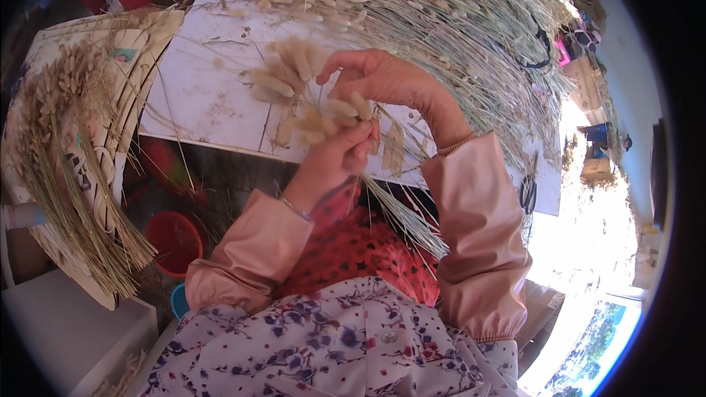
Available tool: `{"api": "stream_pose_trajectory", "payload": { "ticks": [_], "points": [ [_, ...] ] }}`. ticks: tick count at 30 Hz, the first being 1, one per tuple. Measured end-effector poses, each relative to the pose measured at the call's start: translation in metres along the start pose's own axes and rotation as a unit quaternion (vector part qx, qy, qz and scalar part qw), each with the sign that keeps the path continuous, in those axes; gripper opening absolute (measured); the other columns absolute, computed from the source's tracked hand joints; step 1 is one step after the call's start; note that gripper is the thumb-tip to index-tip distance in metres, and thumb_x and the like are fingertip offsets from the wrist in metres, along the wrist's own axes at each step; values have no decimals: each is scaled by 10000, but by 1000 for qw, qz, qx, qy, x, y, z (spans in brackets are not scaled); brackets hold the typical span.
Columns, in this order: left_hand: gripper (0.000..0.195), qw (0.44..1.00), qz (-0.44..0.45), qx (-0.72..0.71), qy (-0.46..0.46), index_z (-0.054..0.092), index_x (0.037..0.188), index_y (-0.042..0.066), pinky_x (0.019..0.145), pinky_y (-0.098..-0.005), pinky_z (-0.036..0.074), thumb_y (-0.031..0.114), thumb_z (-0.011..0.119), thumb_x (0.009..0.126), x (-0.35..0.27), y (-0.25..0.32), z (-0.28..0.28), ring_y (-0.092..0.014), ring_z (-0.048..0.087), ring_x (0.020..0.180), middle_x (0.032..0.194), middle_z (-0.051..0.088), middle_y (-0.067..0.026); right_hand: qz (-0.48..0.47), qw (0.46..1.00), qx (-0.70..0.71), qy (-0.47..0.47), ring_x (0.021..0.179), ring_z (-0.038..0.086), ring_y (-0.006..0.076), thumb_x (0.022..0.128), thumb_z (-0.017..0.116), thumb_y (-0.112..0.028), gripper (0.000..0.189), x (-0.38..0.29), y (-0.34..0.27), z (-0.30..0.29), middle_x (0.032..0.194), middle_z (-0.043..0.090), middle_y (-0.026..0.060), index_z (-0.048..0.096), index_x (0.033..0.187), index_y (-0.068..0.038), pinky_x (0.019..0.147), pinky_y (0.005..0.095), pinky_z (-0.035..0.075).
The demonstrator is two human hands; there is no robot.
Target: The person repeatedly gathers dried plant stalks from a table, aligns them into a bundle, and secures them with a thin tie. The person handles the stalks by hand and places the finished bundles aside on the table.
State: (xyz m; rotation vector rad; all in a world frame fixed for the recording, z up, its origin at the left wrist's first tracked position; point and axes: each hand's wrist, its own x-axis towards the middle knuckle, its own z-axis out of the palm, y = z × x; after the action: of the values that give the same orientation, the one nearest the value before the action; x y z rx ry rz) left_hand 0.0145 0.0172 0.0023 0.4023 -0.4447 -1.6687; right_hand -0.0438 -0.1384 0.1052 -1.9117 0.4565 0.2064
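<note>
My left hand (353,149) is closed around the stems of a small bunch of dried bunny-tail grass (289,69). Its fluffy beige heads fan out above the fist over the table, and the cut stems (405,215) slant down to the right over my lap. Just above that fist, my right hand (380,77) arches over the bunch with its fingers curved and apart. I see nothing gripped in it, though its fingertips are close to the heads and partly hide them.
A thick pile of dried grass (441,22) covers the far and right side of the white table (204,88). Scissors (528,194) lie at its right edge. Bundled stalks (83,176) rest on a board at left. A red bucket (174,242) stands below.
</note>
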Motion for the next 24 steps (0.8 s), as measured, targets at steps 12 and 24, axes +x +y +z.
{"api": "stream_pose_trajectory", "payload": {
  "ticks": [12,24],
  "points": [
    [250,998,20,-16,55,572,994,82,473,-184,201,315,482,1011,2,-3,-1,-22,261,507,669,359,71,-44,955,-37,292,962,663,254,896,669,-269,645,-74,28,62,1075,652,182,342,1415,-69,783,347,522],
    [244,993,69,-78,-47,564,1106,83,452,-191,209,216,630,913,5,-3,-8,-29,263,490,686,376,72,-22,894,-47,445,749,547,129,958,570,-89,145,-130,57,117,881,612,79,625,1063,-7,707,252,461]
  ]
}}
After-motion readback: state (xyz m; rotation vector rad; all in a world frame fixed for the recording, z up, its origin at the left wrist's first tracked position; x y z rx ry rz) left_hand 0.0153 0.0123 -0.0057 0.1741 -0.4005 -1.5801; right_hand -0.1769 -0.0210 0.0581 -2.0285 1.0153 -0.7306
